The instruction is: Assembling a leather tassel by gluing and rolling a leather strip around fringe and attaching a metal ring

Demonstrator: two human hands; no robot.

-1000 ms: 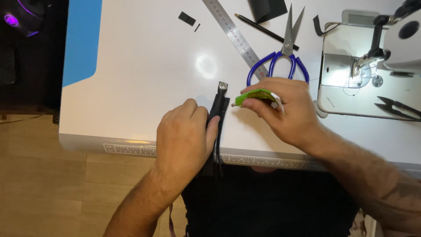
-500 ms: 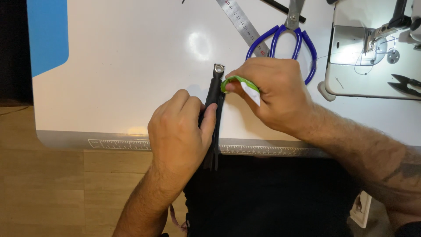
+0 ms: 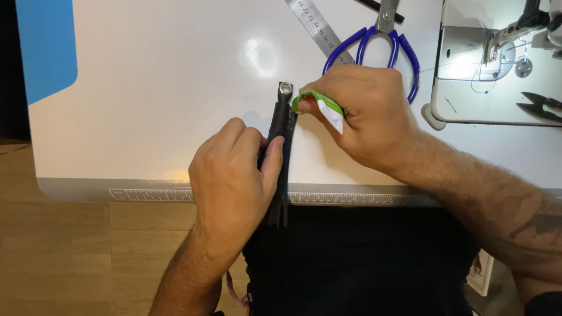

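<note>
A narrow black strap (image 3: 281,126) with a metal eyelet at its far end lies on the white table (image 3: 164,105), its near end hanging over the front edge. My left hand (image 3: 234,175) pinches the strap at its middle between thumb and fingers. My right hand (image 3: 366,117) holds a small green tool (image 3: 313,99) with a white tag, its tip touching the strap's right edge just below the eyelet.
Blue-handled scissors (image 3: 374,44) and a steel ruler (image 3: 316,29) lie behind my right hand. A white sewing machine (image 3: 497,64) stands at the right with small black snips (image 3: 541,105) on its bed. A blue sheet (image 3: 47,47) covers the far left corner.
The view has shifted nearer the table. My right hand has brought the green tool leftward until its tip meets the strap. My left hand keeps its hold on the strap.
</note>
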